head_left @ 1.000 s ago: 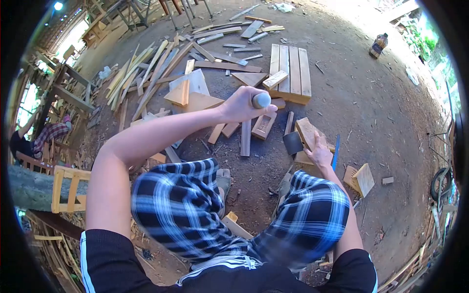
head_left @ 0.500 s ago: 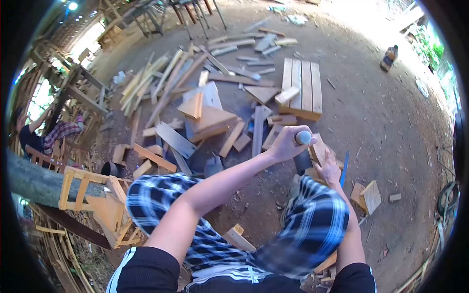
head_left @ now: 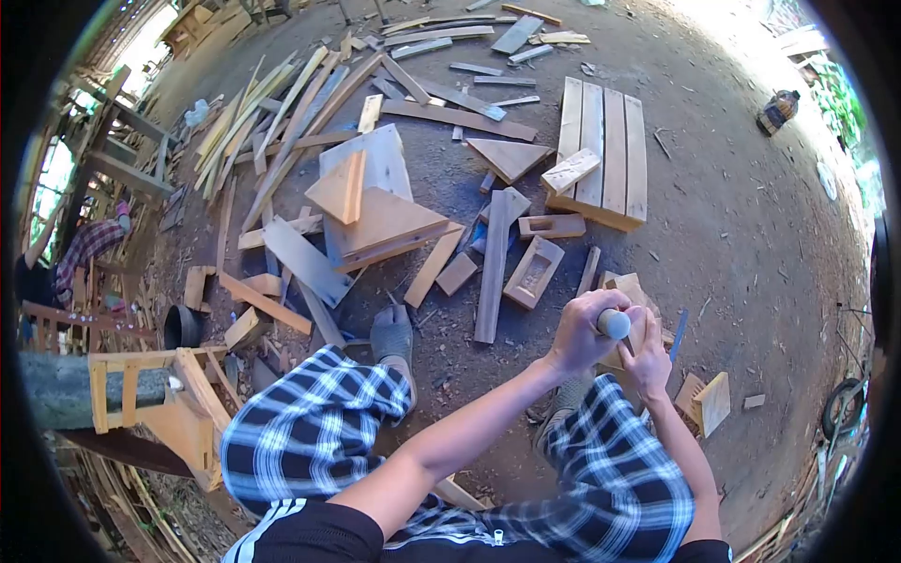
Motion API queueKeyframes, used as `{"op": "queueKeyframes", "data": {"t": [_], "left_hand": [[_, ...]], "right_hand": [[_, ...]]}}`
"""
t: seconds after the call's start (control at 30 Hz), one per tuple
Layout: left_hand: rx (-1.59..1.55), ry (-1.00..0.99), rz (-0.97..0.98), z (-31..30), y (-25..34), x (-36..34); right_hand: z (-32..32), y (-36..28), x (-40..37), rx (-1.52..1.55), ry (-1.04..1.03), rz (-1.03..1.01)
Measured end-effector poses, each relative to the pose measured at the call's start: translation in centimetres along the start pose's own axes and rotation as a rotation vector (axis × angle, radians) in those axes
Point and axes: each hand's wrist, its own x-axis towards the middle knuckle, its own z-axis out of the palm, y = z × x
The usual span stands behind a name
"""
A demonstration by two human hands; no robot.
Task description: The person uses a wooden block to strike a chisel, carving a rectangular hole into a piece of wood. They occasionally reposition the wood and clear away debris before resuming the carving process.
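Observation:
My left hand (head_left: 584,336) is closed around a tool's handle (head_left: 614,324), whose round pale end faces up; the tool's lower part is hidden beneath the fist. Just to its right, my right hand (head_left: 648,364) holds a wooden piece (head_left: 634,330), with fingers pressed along it. Other pale wood (head_left: 623,284) lies just beyond the two hands. A narrow blue strip (head_left: 678,334) is to the right of my right hand. Both hands are low over the ground, in front of my right knee.
Mortised wooden blocks (head_left: 533,272), a long grey board (head_left: 492,272) and stacked triangular boards (head_left: 389,223) lie ahead. A slatted wooden piece (head_left: 605,150) is farther off. A wooden frame (head_left: 178,413) stands left, beside a dark pot (head_left: 184,327). Another person (head_left: 84,249) is at far left.
The view has shifted, bringing my left foot into fuller sight. Both hands appear lower and slightly right, with my left hand still around the handle. The right hand's fingers now point up along the wood.

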Motion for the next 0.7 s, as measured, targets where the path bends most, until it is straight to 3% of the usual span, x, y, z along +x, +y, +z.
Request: {"op": "queueKeyframes", "data": {"t": [0.17,0.33,0.37,0.4,0.5,0.53,0.63,0.7], "left_hand": [[0.073,-0.036,0.045,0.4,-1.3,0.9],[0.090,-0.071,0.133,1.9,-1.0,1.9],[0.120,-0.073,0.174,2.3,-1.4,2.0],[0.153,-0.073,0.213,2.6,-1.7,2.0],[0.164,-0.051,0.212,3.2,-2.4,2.5],[0.175,-0.040,0.218,3.3,-2.6,2.8],[0.196,-0.028,0.238,3.3,-3.3,3.5],[0.197,0.022,0.277,3.0,-4.2,4.1]], "right_hand": [[0.2,0.5,0.3,0.019,0.001,-0.044],[1.3,3.4,0.1,0.133,-0.175,0.052],[1.6,3.4,-0.1,0.238,-0.059,-0.030],[1.1,2.3,-0.2,0.211,-0.081,-0.020],[-0.6,-2.4,-0.1,0.124,0.225,-0.130],[-0.5,-1.9,-0.2,0.116,0.217,-0.123],[0.8,0.9,-0.1,-0.059,-0.077,-0.056],[0.5,0.8,0.1,-0.054,-0.083,-0.011]]}}
